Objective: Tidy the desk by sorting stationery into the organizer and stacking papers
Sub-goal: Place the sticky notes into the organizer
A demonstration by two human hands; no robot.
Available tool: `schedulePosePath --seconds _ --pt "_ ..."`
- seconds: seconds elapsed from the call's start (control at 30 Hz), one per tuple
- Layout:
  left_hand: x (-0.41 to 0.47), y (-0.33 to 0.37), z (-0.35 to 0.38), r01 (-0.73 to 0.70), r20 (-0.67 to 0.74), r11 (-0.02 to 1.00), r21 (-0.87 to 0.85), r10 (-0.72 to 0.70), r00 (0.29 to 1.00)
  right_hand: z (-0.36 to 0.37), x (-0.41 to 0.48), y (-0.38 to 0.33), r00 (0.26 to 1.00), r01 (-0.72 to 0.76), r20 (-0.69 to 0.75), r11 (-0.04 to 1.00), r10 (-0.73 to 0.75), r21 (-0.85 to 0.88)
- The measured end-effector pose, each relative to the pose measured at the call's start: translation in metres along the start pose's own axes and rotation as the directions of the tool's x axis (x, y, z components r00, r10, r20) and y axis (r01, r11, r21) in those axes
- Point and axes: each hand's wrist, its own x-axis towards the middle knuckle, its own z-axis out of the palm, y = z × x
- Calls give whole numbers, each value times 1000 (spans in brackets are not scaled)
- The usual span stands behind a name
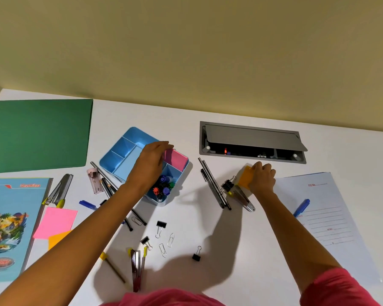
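Over the blue plastic compartment organizer (117, 155), your left hand (150, 164) pinches the pink sticky-note pad (175, 159), which sits partly in the far-right compartment. Seat it flat below the rim before letting go. Your right hand (262, 176) closes its grip on the orange sticky-note pad (245, 178), lying on the white table (230, 250); lift it clear of the black binder clip (227, 185) touching it.

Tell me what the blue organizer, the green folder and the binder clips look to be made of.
Organizer: likely moulded plastic, smooth with a slight sheen, rounded corners and thin dividers. Green folder: probably card, flat, matte and thin-edged. Binder clips: apparently black-coated metal bodies with bare silvery wire handles.
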Motion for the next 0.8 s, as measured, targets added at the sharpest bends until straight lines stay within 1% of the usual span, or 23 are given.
schedulePosePath --seconds 0.1,0.23,0.4,0.47,0.57,0.63,0.73,0.8 --pt "-1 -3 -1 -25 35 999 37 24 999 -4 6 2 999 34 8 999 -34 5" --pt "-1 4 -3 -25 39 999 46 23 999 -10 13 5 998 33 55 999 -34 28" --pt "-3 11 -5 -34 60 998 60 30 998 -13 21 8 988 12 156 999 -16 30" --pt "-4 13 -6 -36 57 998 60 32 998 -12 25 9 988 28 150 998 -35 48" --pt "-6 13 -9 -43 51 997 60 40 998 -13 22 6 996 87 20 991 -90 105" --pt "-6 12 -11 -42 57 997 58 39 998 -17 12 -2 978 175 -141 974 -154 146" --pt "-7 12 -13 -40 53 997 59 37 998 -30 -14 -24 897 264 -406 950 -177 169" --pt "-8 13 -13 -33 31 998 57 32 999 -42 -34 -45 826 361 -537 891 -170 274"
